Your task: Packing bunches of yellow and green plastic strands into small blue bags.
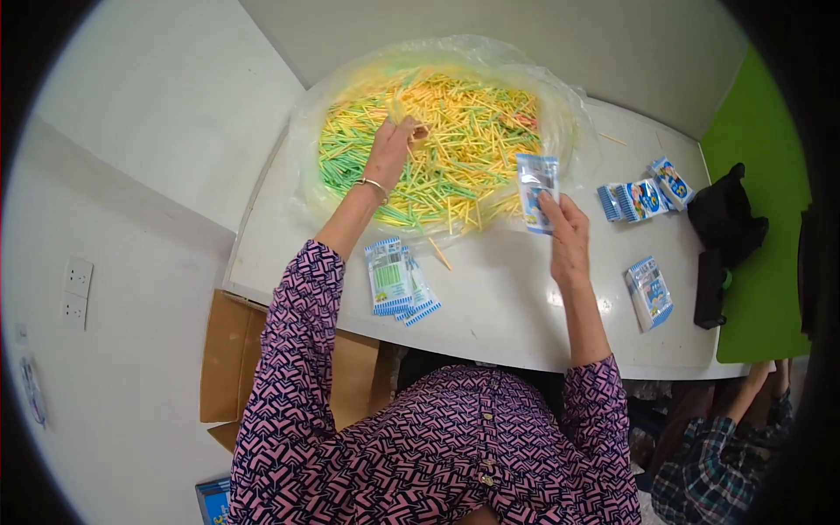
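A large clear plastic bag lies spread wide on the white table, filled with a heap of thin straw-like sticks in yellow, green and orange. Over the heap's middle, my left hand has its fingers curled round a few yellow sticks. My right hand grips a small blue-and-white packet upright at the bag's near right edge, thumb across its front. Between my forearms, nearer the left one, several flat packets overlap on the table. One loose orange stick lies beside them.
At the right are a row of blue-and-white packets, a small packet stack and a black stand-like object by a green partition. A cardboard box stands below the table's left edge. Another person's arm shows at lower right.
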Demonstrator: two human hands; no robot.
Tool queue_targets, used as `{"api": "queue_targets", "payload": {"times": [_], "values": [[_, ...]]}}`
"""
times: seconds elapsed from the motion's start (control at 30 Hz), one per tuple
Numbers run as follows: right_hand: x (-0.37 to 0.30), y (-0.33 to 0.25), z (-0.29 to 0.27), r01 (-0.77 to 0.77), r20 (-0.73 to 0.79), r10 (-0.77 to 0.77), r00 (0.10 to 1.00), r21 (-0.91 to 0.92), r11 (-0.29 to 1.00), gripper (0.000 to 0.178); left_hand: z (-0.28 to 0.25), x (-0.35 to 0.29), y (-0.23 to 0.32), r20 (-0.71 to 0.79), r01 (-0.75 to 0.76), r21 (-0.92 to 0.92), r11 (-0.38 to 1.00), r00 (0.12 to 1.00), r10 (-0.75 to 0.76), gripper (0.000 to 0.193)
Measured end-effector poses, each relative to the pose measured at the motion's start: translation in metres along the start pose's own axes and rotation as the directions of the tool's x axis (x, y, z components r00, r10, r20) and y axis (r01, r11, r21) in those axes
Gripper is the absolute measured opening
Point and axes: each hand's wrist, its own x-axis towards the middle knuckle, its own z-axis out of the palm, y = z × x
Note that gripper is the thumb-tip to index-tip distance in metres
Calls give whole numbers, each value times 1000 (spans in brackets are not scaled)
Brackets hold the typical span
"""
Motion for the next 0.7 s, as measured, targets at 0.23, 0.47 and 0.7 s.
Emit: {"api": "queue_targets", "payload": {"times": [0.23,0.47,0.7], "values": [[74,49,113,-178,-2,222,975,591,787,20,6,-10,11,60,170,-646,744,983,-172,20],[91,70,166,-174,36,243,969,798,577,25,38,-36,5,-44,15,-751,660,996,-73,15],[88,73,172,-179,73,201,977,795,580,21,41,-36,-4,-208,-130,-663,737,978,-14,17]]}}
